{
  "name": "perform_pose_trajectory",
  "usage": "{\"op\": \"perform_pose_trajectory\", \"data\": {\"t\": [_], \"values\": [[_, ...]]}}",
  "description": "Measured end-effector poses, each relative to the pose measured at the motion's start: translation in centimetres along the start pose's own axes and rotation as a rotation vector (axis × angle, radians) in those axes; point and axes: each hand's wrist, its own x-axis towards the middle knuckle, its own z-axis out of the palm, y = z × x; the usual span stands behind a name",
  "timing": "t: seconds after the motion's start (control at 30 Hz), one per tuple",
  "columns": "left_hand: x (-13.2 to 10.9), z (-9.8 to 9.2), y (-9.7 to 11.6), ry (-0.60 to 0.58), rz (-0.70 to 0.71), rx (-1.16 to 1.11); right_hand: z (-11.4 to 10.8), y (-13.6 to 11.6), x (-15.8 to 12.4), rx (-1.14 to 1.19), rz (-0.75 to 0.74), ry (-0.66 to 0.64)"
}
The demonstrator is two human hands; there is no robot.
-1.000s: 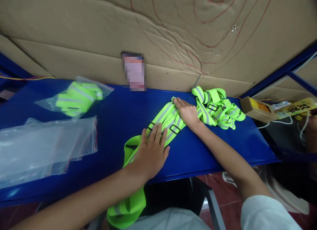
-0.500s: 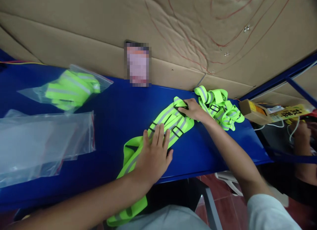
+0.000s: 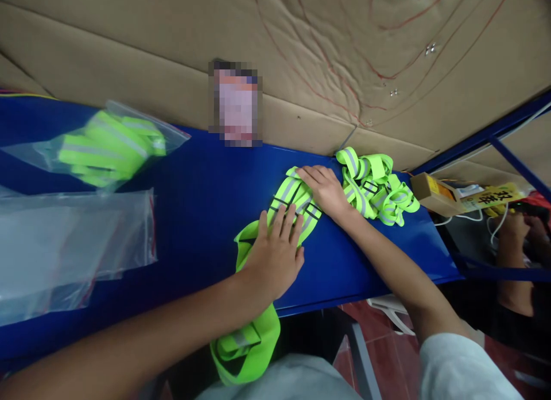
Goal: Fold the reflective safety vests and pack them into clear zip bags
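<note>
A neon-green reflective strap vest (image 3: 243,248) with grey stripes and black buckles lies gathered lengthwise on the blue table, its near end hanging over the front edge. My left hand (image 3: 278,251) rests flat on its middle, fingers outstretched and slightly apart. At the far end, my right hand (image 3: 325,190) has its fingers together and bent over the folded straps; its thumb is hidden. Just right of that hand lies a loose heap of similar green reflective straps (image 3: 379,187), apart from the vest under my hands.
A clear bag (image 3: 114,144) holding a folded green vest lies at the left, with several flat zip bags (image 3: 116,233) nearer me. A blurred-out phone-like object (image 3: 236,104) leans on the cardboard wall (image 3: 150,84). A small carton (image 3: 434,196) and another person's hands (image 3: 512,228) are at right.
My right hand has turned and now lies over the vest's far end, its fingers pointing left. The vest looks shorter and more bunched, its hanging end shifted right. My left hand stays flat on it.
</note>
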Motion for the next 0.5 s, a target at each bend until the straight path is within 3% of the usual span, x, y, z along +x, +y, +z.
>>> {"op": "perform_pose_trajectory", "data": {"t": [0.1, 0.2, 0.4, 0.5], "values": [[-0.2, 0.2, 0.1, 0.017, -0.013, -0.034, 0.0, 0.2, -1.0, 0.146, -0.071, -0.051], [-0.3, 0.2, 0.2, 0.020, -0.006, -0.062, -0.2, 0.4, -1.6, 0.328, -0.045, -0.038], [-0.4, 0.4, 0.2, 0.035, 0.010, -0.071, 0.1, 1.0, -1.3, 0.348, 0.306, -0.076], [-0.5, 0.2, 0.0, 0.070, 0.010, -0.102, -0.7, 0.2, -0.9, 0.328, 0.376, -0.108]]}}
